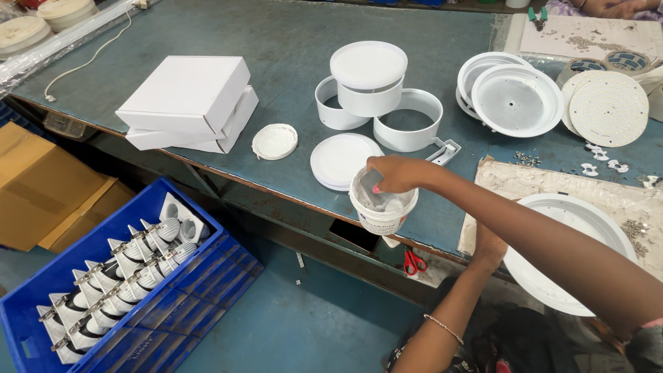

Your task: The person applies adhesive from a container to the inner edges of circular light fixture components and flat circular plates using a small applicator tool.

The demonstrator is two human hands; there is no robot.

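Apparently right hand (pixel 399 174) grip inside white tub (pixel 382 211).

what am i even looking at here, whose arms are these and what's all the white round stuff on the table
There is no machine: this is one picture from a camera worn on a person's head, looking down at their own two bare arms over a workbench.

The right hand reaches into a small white tub standing at the bench's near edge; whether it has a grip on anything inside is hidden. The left hand rests at the rim of a large white round dish near the person.

On the bench lie stacked white flat boxes, white rings, white round covers, metal-faced round plates and a white disc dotted with tiny parts. Small screws are scattered about.

Below, a blue crate holds rows of lamp fittings, and red-handled scissors sit under the bench edge.
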